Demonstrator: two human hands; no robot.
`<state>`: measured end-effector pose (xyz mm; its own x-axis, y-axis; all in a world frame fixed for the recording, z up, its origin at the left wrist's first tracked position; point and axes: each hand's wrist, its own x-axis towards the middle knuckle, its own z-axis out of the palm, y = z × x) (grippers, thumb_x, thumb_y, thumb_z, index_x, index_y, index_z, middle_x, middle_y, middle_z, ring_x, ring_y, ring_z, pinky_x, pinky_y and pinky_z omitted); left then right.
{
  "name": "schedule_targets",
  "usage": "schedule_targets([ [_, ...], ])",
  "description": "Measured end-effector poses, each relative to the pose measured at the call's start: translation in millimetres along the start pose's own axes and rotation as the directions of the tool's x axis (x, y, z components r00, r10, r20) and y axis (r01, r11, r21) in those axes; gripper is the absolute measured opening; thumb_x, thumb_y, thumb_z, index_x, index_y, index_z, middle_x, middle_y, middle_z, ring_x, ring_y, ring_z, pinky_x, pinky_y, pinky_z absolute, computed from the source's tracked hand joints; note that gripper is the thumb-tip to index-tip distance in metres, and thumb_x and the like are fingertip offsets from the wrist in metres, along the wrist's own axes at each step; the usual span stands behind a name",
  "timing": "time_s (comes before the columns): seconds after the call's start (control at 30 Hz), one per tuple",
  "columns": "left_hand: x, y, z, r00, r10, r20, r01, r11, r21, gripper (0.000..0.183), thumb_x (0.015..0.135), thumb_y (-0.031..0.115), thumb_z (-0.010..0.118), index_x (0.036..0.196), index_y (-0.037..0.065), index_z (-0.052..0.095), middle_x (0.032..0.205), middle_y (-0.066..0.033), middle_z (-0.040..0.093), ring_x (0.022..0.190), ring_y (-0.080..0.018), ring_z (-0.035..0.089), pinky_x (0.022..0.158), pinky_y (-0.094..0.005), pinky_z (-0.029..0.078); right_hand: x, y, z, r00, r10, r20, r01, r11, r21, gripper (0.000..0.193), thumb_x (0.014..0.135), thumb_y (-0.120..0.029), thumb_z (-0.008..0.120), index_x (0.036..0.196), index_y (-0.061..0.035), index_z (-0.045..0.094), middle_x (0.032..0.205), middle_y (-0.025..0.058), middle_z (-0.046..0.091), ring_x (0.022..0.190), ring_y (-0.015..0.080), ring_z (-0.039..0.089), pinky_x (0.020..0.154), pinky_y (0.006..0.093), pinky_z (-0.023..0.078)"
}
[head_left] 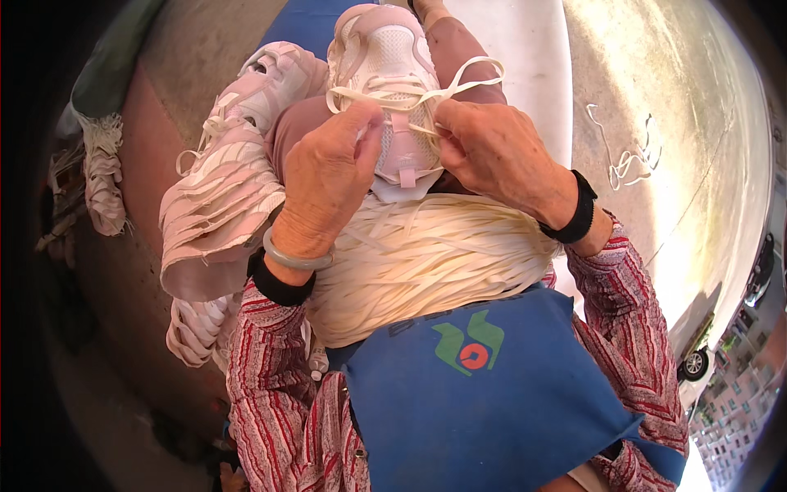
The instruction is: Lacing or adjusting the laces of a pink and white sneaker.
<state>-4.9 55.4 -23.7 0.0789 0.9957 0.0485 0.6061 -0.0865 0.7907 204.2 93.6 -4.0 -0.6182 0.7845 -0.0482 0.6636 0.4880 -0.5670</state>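
A pale pink and white sneaker [385, 57] rests on my lap, toe pointing away from me. My left hand [328, 176] grips the shoe's tongue side and pinches a cream shoelace [393, 97] against it. Opposite it, my right hand [492, 152] pinches the same lace at the eyelets, and one loop of the lace sticks out toward the upper right. A thick bundle of loose cream laces [426, 262] lies across my blue apron [492, 394] just under both hands.
Several more pink sneakers [221, 189] are stacked at my left, some on a brownish surface. A few stray laces [627, 160] lie on the sunlit concrete at the right. Further laces hang at the far left [102, 172]. A car wheel [695, 363] shows at the lower right.
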Motion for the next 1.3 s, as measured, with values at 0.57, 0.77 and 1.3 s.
schedule_targets([
  [0.57,-22.3,-9.2,-10.2,0.962,-0.246,0.118,0.269,0.924,-0.271,0.012,0.090,0.011,0.065,0.093,0.001,0.059,0.070,-0.0077,0.060,0.061,-0.0156,0.054,0.059,-0.0315,0.046,27.2,-24.6,26.6,0.996,-0.028,-0.090,0.015,0.990,-0.139,0.016,0.081,-0.017,0.066,0.086,-0.0026,0.061,0.080,0.0134,0.064,0.069,0.0340,0.066,0.060,0.0418,0.052],
  [0.77,-15.9,-7.4,-11.1,0.987,-0.157,0.041,0.162,0.957,-0.241,0.010,0.089,0.010,0.065,0.097,0.004,0.062,0.075,-0.0103,0.062,0.061,-0.0200,0.059,0.058,-0.0314,0.047,15.5,-24.5,16.4,0.994,0.067,-0.090,-0.062,0.996,0.060,0.015,0.082,-0.015,0.064,0.085,-0.0013,0.060,0.077,0.0150,0.064,0.070,0.0365,0.064,0.062,0.0434,0.051],
  [1.3,-9.7,-10.4,0.2,0.962,0.258,0.093,-0.272,0.941,0.202,0.021,0.087,0.003,0.066,0.106,0.008,0.069,0.080,-0.0095,0.058,0.070,-0.0262,0.061,0.060,-0.0363,0.048,16.6,-7.2,10.8,0.998,0.056,-0.017,-0.057,0.996,-0.073,0.011,0.081,-0.011,0.064,0.083,-0.0013,0.060,0.072,0.0129,0.063,0.066,0.0325,0.064,0.057,0.0408,0.049],
])
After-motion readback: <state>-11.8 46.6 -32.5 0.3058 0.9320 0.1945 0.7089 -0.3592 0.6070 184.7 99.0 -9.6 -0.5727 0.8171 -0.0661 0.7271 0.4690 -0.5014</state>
